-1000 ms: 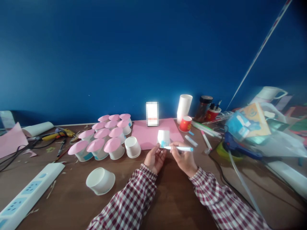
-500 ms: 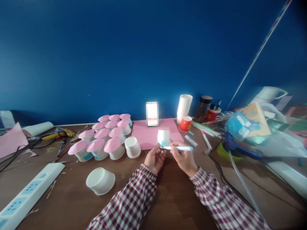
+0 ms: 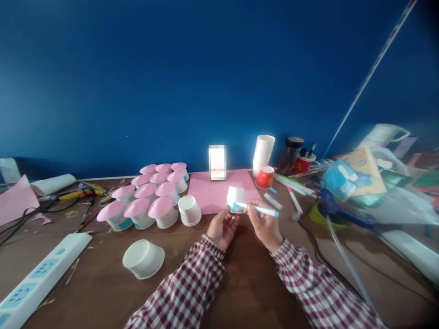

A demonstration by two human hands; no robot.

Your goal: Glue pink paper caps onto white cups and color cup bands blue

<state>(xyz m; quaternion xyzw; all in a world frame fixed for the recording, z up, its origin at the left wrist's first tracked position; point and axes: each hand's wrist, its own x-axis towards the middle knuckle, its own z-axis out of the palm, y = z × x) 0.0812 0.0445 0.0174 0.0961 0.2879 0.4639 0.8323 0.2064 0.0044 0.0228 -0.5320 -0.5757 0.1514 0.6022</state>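
My left hand [image 3: 223,226] is closed on the lower rim of an upturned white paper cup [image 3: 236,195], thumb at its near left side. Blue colouring marks the lower part of the cup facing me. In my right hand [image 3: 265,226] is a white marker pen [image 3: 262,209] with a light blue end, its tip at the blue patch. Just left stands a plain white upturned cup [image 3: 189,211]. Beyond it are rows of similar cups topped with pink paper discs [image 3: 160,208], several showing blue near the base. Another white cup [image 3: 144,259] sits nearer me.
A pink sheet [image 3: 214,194] lies behind my hands. A stack of white cups [image 3: 264,153], a red paper cup [image 3: 265,177] and a dark jar [image 3: 291,153] stand at the back right. A power strip [image 3: 44,274] lies left, a glue gun [image 3: 98,189] behind it. Plastic bags [image 3: 394,196] crowd the right.
The cup has shifted slightly right and turned a little, showing its blue patch differently. The marker has tilted, its tip a bit higher on the cup; my right hand moved slightly.
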